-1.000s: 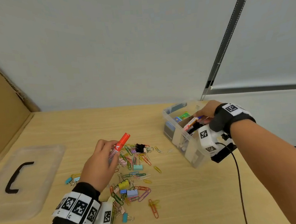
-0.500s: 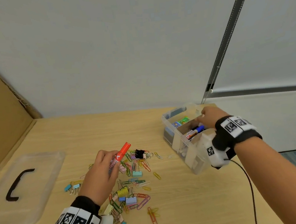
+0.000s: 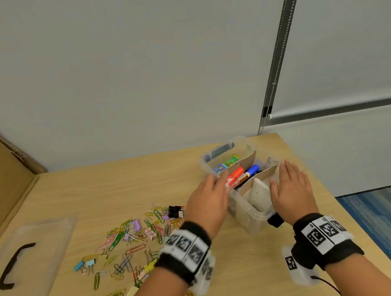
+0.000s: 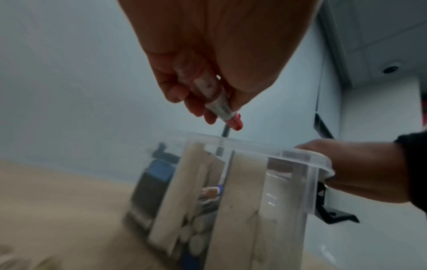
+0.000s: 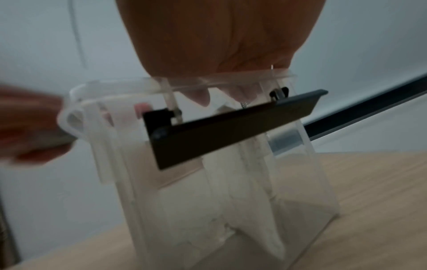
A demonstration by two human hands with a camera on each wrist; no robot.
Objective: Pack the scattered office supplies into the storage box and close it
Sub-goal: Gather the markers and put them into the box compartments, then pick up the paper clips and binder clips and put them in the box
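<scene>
The clear storage box (image 3: 252, 213) stands open at the table's right, split by cardboard dividers. My left hand (image 3: 207, 201) grips a red marker (image 3: 234, 176) and holds its cap end in the middle compartment, beside a blue marker (image 3: 251, 170). In the left wrist view the fingers (image 4: 175, 87) curl round the marker's barrel (image 4: 217, 102) above the box rim (image 4: 300, 157). My right hand (image 3: 287, 187) rests flat on the box's right rim, fingers straight. Seen from the right wrist, the palm (image 5: 219, 45) lies on the rim above a black latch (image 5: 231, 127).
Several coloured paper clips and binder clips (image 3: 136, 239) lie scattered left of the box, with a black binder clip (image 3: 174, 210) near my left hand. The clear lid (image 3: 46, 239) with its black handle lies at far left. Small coloured packets (image 3: 228, 164) fill the far compartment.
My left hand carried the red marker from above the clips over to the box. My right hand let go of the blue marker, which now lies inside, and moved to the right rim.
</scene>
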